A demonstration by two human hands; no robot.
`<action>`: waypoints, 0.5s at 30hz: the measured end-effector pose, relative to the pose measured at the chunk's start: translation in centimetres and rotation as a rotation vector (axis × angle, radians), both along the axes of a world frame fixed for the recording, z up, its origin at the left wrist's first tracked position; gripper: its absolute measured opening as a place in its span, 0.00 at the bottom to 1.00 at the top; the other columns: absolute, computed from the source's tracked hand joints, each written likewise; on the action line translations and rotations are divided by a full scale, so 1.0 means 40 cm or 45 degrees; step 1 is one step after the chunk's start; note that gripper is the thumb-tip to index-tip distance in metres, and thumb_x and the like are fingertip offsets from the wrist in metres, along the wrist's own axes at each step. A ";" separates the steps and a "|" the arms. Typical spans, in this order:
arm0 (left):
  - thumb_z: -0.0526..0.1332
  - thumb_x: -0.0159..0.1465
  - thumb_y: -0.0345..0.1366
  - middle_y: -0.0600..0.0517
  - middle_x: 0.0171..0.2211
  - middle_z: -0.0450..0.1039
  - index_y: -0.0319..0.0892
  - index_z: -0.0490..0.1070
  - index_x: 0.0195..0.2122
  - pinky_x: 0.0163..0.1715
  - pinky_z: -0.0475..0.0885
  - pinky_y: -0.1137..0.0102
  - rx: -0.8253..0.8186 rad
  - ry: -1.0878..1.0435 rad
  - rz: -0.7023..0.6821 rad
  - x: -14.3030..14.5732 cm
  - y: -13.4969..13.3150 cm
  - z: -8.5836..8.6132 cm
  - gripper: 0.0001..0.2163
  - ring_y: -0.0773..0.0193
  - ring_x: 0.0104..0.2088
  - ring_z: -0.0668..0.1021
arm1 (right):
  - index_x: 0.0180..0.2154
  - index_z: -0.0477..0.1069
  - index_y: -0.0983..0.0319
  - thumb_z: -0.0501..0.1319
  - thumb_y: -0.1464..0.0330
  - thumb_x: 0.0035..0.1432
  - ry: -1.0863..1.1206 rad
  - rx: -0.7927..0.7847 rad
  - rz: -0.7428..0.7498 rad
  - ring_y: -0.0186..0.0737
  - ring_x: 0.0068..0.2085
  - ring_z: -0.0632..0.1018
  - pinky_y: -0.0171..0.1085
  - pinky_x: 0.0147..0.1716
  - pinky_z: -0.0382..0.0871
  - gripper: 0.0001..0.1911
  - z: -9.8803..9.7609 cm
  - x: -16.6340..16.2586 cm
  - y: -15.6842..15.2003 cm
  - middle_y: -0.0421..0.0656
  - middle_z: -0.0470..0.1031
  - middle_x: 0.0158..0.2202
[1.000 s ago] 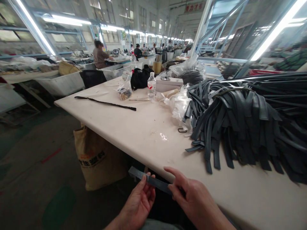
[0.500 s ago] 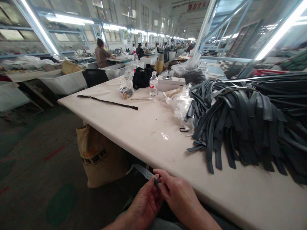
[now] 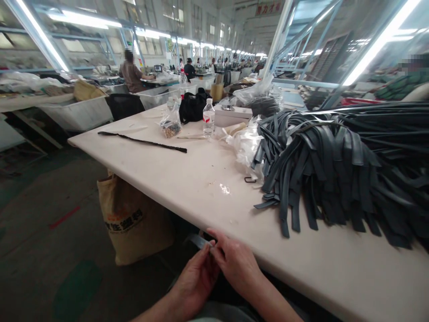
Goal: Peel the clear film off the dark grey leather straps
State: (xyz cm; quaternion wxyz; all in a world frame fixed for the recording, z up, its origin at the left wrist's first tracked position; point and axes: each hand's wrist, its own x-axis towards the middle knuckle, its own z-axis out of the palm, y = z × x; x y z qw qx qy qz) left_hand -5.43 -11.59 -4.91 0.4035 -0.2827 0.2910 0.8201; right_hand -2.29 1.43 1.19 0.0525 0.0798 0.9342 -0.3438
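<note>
While both hands meet just below the near table edge, the scene reads as follows.

Grip: the left hand [image 3: 196, 279] and the right hand [image 3: 236, 264] are both closed, fingertips pinched together on one dark strap piece [image 3: 200, 241]; only its short free end shows, and the rest is hidden under the fingers.

Strap position: it is held in the air in front of the person's lap, just beside the edge of the table [image 3: 187, 179] and not resting on it, above the gap where the tan bag [image 3: 129, 219] stands on the floor.

Long axis: judged from the visible end, the strap runs roughly level, from upper left to lower right across the view; its free tip points left and slightly away from the person, toward the bag.

Risk, slip: with so little of the strap showing past the fingers, a loosened pinch could let it drop to the floor or onto the lap, since nothing supports it from below.

Risk, snag: the heap of dark straps [image 3: 335, 165] overhangs toward the near edge to the right; a wide sweep of the right forearm could drag loose ends off the table.

Risk, small part: a small metal clip [image 3: 250, 180] lies by the heap and could be knocked away unnoticed.

Nearby: a water bottle [image 3: 208, 117] and a long thin black strip [image 3: 142, 141] lie well apart from the hands.
</note>
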 end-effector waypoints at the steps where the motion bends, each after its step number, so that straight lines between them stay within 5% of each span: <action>1: 0.61 0.67 0.31 0.46 0.35 0.83 0.36 0.77 0.39 0.36 0.77 0.72 -0.039 0.010 0.045 -0.010 -0.003 0.000 0.06 0.64 0.35 0.83 | 0.58 0.66 0.54 0.57 0.69 0.62 0.000 -0.040 -0.001 0.46 0.42 0.82 0.39 0.39 0.70 0.22 0.005 0.006 0.008 0.41 0.82 0.40; 7: 0.60 0.67 0.29 0.47 0.37 0.83 0.38 0.76 0.40 0.30 0.77 0.74 -0.134 -0.026 0.119 -0.028 -0.011 0.015 0.05 0.68 0.31 0.82 | 0.57 0.66 0.51 0.57 0.71 0.60 0.005 0.024 -0.044 0.42 0.32 0.80 0.36 0.31 0.66 0.24 0.068 0.075 0.079 0.36 0.79 0.30; 12: 0.62 0.66 0.30 0.46 0.34 0.83 0.37 0.77 0.36 0.35 0.78 0.71 -0.042 -0.051 -0.044 0.011 0.006 0.009 0.05 0.63 0.33 0.83 | 0.56 0.68 0.55 0.55 0.72 0.63 0.032 0.019 -0.010 0.46 0.43 0.82 0.39 0.41 0.71 0.21 0.016 0.025 0.018 0.43 0.82 0.42; 15: 0.61 0.66 0.30 0.49 0.28 0.82 0.36 0.76 0.34 0.29 0.77 0.73 -0.101 0.000 -0.022 -0.005 -0.002 0.001 0.06 0.66 0.27 0.82 | 0.58 0.66 0.55 0.60 0.72 0.58 0.070 -0.014 0.124 0.47 0.46 0.80 0.40 0.45 0.72 0.26 0.013 0.028 0.012 0.43 0.80 0.46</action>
